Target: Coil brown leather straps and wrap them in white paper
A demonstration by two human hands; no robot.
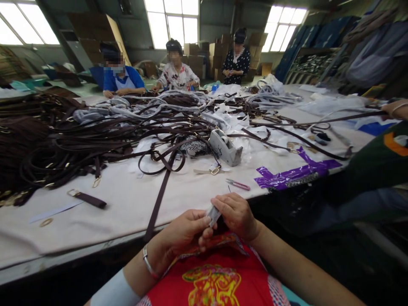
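Observation:
Over my lap, in front of the table edge, both hands meet at a small grey piece (213, 215) that looks like wrapping; what it covers is hidden. My left hand (188, 229) pinches it from one side with thumb and fingers. From the other side, my right hand (236, 216) closes over its upper end. Just beyond my hands on the table lie small thread snips (239, 185) with pink-red handles. A dark brown strap (160, 199) runs down to the table edge left of my hands.
Dark brown straps (124, 136) with gold buckles cover the table's far and left parts. A grey tape dispenser (223, 146) stands mid-table, with purple tape (296, 173) to its right. Three people sit or stand opposite. At right, another person's hand (397, 109) holds a strap.

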